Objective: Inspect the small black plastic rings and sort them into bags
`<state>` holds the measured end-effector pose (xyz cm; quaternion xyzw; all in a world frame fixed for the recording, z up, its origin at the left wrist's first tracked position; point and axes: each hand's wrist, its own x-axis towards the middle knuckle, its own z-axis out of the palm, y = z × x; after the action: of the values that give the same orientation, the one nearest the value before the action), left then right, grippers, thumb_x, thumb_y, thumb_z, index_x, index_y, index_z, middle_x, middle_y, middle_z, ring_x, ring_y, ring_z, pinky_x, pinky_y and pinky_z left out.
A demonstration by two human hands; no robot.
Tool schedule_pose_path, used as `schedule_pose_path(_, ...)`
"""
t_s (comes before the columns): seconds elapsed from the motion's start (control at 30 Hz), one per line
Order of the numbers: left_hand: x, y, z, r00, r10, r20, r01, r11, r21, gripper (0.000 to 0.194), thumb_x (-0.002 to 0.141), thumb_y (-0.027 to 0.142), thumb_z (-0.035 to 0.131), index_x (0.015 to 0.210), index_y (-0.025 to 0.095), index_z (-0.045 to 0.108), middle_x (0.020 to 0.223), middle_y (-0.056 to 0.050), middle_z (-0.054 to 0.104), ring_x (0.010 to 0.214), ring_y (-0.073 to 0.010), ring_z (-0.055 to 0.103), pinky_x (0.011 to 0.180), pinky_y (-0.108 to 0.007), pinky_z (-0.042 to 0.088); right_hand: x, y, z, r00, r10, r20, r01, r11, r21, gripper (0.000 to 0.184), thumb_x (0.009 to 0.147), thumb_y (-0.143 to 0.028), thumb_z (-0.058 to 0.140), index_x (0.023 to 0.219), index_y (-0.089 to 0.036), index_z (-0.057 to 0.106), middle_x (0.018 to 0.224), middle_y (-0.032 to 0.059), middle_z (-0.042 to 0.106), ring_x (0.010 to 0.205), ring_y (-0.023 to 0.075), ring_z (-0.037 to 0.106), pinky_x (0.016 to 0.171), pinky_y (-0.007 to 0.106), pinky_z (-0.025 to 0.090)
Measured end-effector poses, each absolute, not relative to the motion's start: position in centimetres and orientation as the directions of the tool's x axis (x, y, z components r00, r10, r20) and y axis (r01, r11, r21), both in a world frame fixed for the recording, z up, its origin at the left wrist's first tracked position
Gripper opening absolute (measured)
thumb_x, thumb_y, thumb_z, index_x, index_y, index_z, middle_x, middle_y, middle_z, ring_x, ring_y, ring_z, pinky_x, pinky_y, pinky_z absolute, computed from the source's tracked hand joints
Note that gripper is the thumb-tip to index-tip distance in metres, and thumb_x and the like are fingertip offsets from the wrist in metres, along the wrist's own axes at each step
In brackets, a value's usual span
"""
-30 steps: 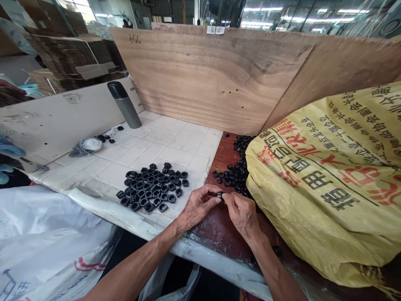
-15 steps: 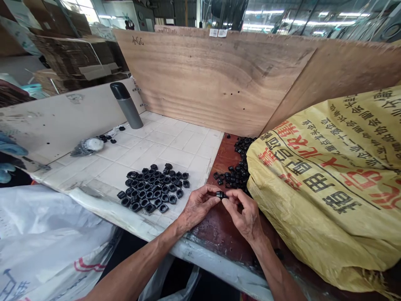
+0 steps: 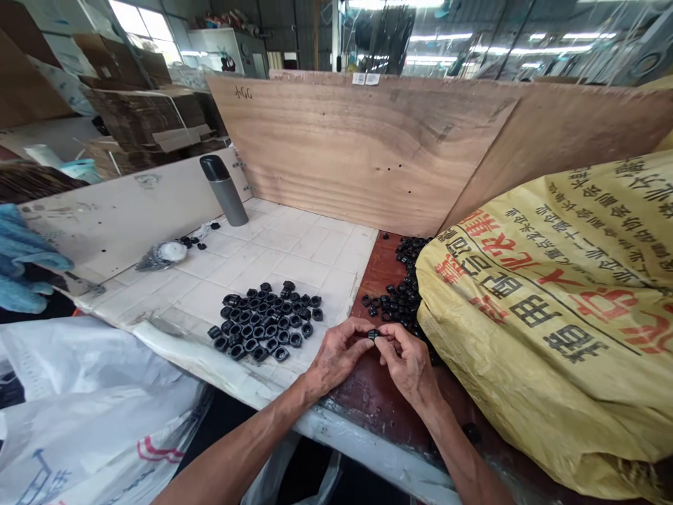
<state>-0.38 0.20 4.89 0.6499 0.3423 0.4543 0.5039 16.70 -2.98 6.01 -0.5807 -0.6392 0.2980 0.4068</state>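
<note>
Right hand closed in since the earlier frame: it and the left hand now pinch one black plastic fitting between them, with two heaps of fittings beyond, one heap at 10 o'clock on white tile, the other heap at 1 o'clock.

Small black plastic piece mostly hidden by the left hand & right hand, too small to tell its shape; black pile runs behind yellow woven sack, sack cut off at right edge; white woven sack cut off lower left; blue cloth cut off at left edge; both forearms cut off at bottom; white labels on plywood board too small to read.
</note>
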Motion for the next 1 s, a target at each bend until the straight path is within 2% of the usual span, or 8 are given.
schedule_pose_path(0.1, -1.2, -0.3, 4.8, 0.402, 0.813, 0.421, 0.165, -0.517, 0.84, 0.02, 0.096, 0.023, 0.053, 0.113, 0.022, 0.064, 0.112, -0.008, 0.069, 0.106, -0.0211, 0.066, 0.097, -0.037, 0.053, 16.2, -3.0, 5.7, -0.013, 1.0, 0.017, 0.385, 0.021, -0.923, 0.021, 0.092, -0.042, 0.056, 0.092, -0.022, 0.062, 0.06, -0.0028, 0.06, 0.046, 0.0155, 0.054, 0.049, 0.027, 0.044)
schedule_pose_path(0.17, -2.4, -0.7, 4.9, 0.472, 0.757, 0.451, 0.267, -0.611, 0.745, 0.026, 0.097, 0.017, 0.047, 0.119, 0.022, 0.06, 0.114, -0.009, 0.067, 0.106, -0.0207, 0.066, 0.095, -0.036, 0.054, 16.1, -3.0, 5.6, -0.041, 0.999, 0.014, 0.393, 0.029, -0.919, 0.022, 0.09, -0.043, 0.056, 0.085, -0.022, 0.063, 0.06, -0.0022, 0.061, 0.046, 0.0155, 0.053, 0.048, 0.027, 0.042)
schedule_pose_path(0.27, -5.0, -1.2, 5.4, 0.557, 0.733, 0.39, 0.49, -0.669, 0.558, 0.028, 0.093, 0.012, 0.047, 0.115, 0.021, 0.062, 0.107, -0.01, 0.065, 0.098, -0.0224, 0.064, 0.088, -0.037, 0.055, 16.7, -2.8, 5.5, 0.026, 0.984, 0.179, 0.565, 0.133, -0.814, 0.025, 0.09, -0.04, 0.058, 0.073, -0.022, 0.061, 0.063, -0.0001, 0.061, 0.055, 0.0168, 0.056, 0.056, 0.028, 0.043)
schedule_pose_path(0.4, -6.7, -0.8, 6.1, 0.51, 0.764, 0.395, 0.727, -0.629, 0.276, 0.014, 0.085, 0.011, 0.054, 0.086, 0.018, 0.066, 0.104, -0.014, 0.063, 0.099, -0.0305, 0.055, 0.087, -0.047, 0.05, 18.2, -2.3, 5.1, 0.088, 0.917, 0.389, 0.758, 0.192, -0.623, 0.011, 0.087, -0.021, 0.054, 0.083, -0.02, 0.063, 0.081, 0.0056, 0.064, 0.073, 0.0207, 0.06, 0.068, 0.032, 0.046)
schedule_pose_path(0.5, -4.3, 1.3, 5.9, 0.474, 0.781, 0.405, 0.729, -0.607, 0.317, 0.018, 0.084, 0.009, 0.051, 0.09, 0.017, 0.065, 0.104, -0.013, 0.063, 0.097, -0.0298, 0.054, 0.088, -0.047, 0.048, 19.0, -2.0, 4.9, 0.068, 0.895, 0.442, 0.833, 0.193, -0.518, 0.018, 0.08, -0.01, 0.05, 0.085, -0.019, 0.064, 0.086, 0.0085, 0.065, 0.082, 0.0242, 0.061, 0.075, 0.035, 0.047)
schedule_pose_path(0.7, 2.1, 7.3, 3.6, 0.475, 0.778, 0.412, 0.58, -0.628, 0.519, 0.058, 0.068, -0.004, 0.048, 0.121, 0.015, 0.06, 0.117, -0.014, 0.064, 0.103, -0.0304, 0.058, 0.095, -0.047, 0.045, 18.7, -2.2, 5.4, -0.131, 0.896, 0.424, 0.866, 0.312, -0.391, 0.032, 0.081, -0.008, 0.055, 0.11, -0.016, 0.065, 0.099, 0.0111, 0.067, 0.092, 0.0276, 0.059, 0.083, 0.04, 0.046)
schedule_pose_path(0.87, 1.3, 6.5, 2.6, 0.522, 0.77, 0.366, 0.543, -0.631, 0.553, 0.04, 0.078, 0.002, 0.049, 0.111, 0.018, 0.064, 0.107, -0.011, 0.067, 0.101, -0.0286, 0.058, 0.094, -0.044, 0.048, 17.7, -2.6, 4.8, -0.232, 0.923, 0.307, 0.906, 0.32, -0.278, 0.023, 0.082, -0.011, 0.063, 0.104, -0.019, 0.068, 0.095, 0.0098, 0.068, 0.093, 0.0294, 0.057, 0.082, 0.043, 0.042)
schedule_pose_path(1.0, 0.1, 4.1, 2.7, 0.496, 0.813, 0.305, 0.593, -0.574, 0.565, 0.03, 0.085, 0.008, 0.05, 0.111, 0.018, 0.062, 0.108, -0.009, 0.066, 0.103, -0.0261, 0.057, 0.096, -0.042, 0.049, 18.5, -2.3, 5.0, -0.172, 0.919, 0.354, 0.861, 0.315, -0.4, 0.034, 0.084, -0.017, 0.065, 0.118, -0.018, 0.063, 0.105, 0.0105, 0.068, 0.099, 0.0289, 0.059, 0.087, 0.043, 0.044)
